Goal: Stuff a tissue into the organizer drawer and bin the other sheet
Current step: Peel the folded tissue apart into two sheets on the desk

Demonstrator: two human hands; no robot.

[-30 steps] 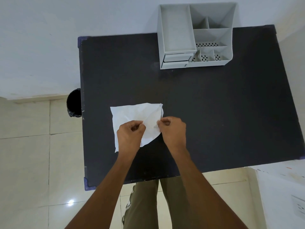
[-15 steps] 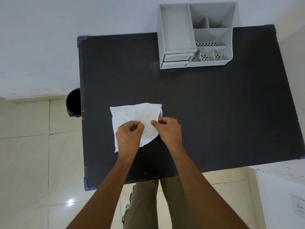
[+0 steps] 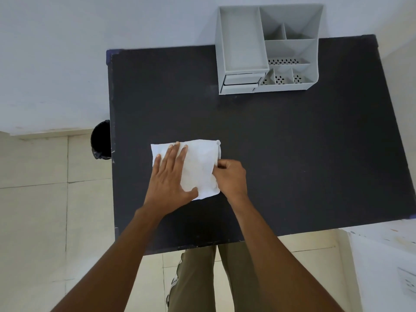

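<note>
A white tissue lies flat on the black table, near its front left part. My left hand rests palm down on the tissue's left half, fingers spread. My right hand pinches the tissue's right edge between thumb and fingers. I cannot tell whether there is one sheet or two stacked. The grey organizer stands at the table's far edge; its two small drawers at the front left are closed. A black bin sits on the floor by the table's left edge.
A white wall runs behind the table and along the right side. Tiled floor lies to the left and in front. My legs in olive trousers stand at the table's front edge. A white surface with a socket shows at the lower right.
My left hand let go of its pinch and spread flat on the tissue's left half. My right hand shifted to the right edge, still pinching. The tissue lies flatter.
</note>
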